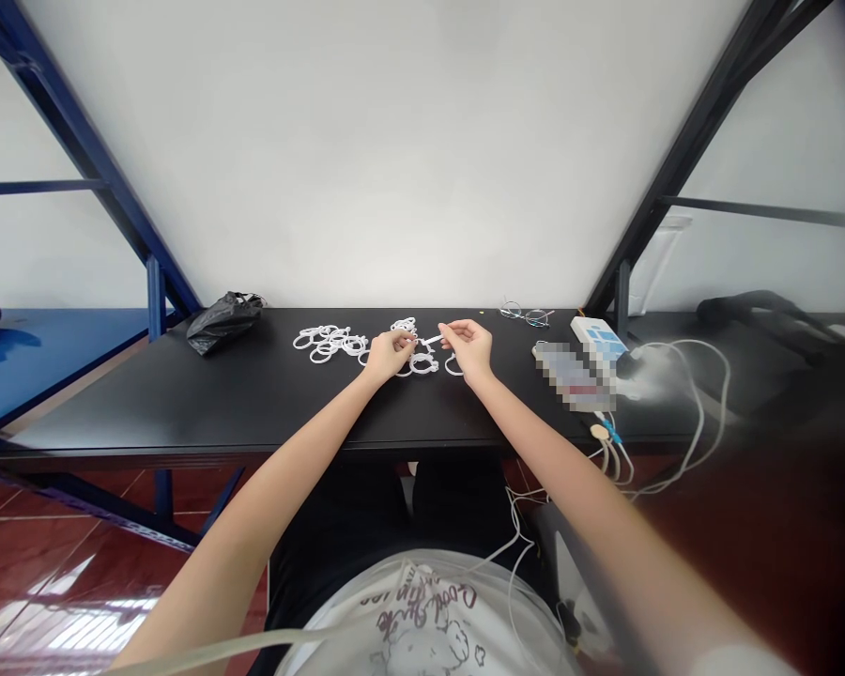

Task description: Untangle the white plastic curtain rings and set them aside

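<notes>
Thin white loops, which look like plastic rings or closed straps, lie in a loose pile [329, 342] on the black table [253, 404]. My left hand [390, 355] is at the right end of this pile, thumb and fingertips pinched together; what is between them is too small to make out. A hand's width to the right, my right hand [470, 347] pinches the end of a short white strip [432, 341] that points toward my left fingertips. Just below the strip sits a white ring [423, 363]. Another white loop [453, 364] is partly hidden by my right hand.
At the table's back left lies a crumpled black plastic bag [225, 319]. Eyeglasses [527, 314] rest near the wall. On the right are a blurred-out phone-like device [574, 377], a white and blue box [598, 340] and white cables [700, 427] hanging over the front edge.
</notes>
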Motion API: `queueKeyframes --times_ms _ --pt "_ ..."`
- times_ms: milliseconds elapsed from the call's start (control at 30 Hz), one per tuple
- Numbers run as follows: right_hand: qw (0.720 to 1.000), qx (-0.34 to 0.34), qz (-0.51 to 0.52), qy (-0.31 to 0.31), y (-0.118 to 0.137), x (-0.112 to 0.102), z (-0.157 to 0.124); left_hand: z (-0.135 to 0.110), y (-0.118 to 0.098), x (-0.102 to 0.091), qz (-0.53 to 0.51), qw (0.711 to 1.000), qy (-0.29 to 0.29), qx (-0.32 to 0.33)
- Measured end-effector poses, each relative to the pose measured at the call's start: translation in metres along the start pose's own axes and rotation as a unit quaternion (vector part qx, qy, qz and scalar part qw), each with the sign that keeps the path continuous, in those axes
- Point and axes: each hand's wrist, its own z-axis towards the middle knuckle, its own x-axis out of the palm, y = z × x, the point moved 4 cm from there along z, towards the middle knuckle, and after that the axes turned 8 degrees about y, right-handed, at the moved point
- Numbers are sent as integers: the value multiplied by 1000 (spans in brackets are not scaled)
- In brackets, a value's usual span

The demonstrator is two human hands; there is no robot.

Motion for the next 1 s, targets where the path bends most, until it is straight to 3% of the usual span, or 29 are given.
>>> queueKeyframes --times_ms 200,333,500,667,1000 --pt "999 19 11 24 1 2 -1 -5 -13 -2 9 999 -11 41" --pt "994 33 17 99 1 12 -5 -13 -31 -6 35 994 -22 105" --pt "986 48 29 158 0 19 -9 -20 -44 -3 97 981 11 167" --pt "986 54 48 148 -1 17 -7 -20 -47 3 133 976 35 168" --pt "978 79 64 182 -2 19 -9 -17 -42 -2 68 989 -9 135"
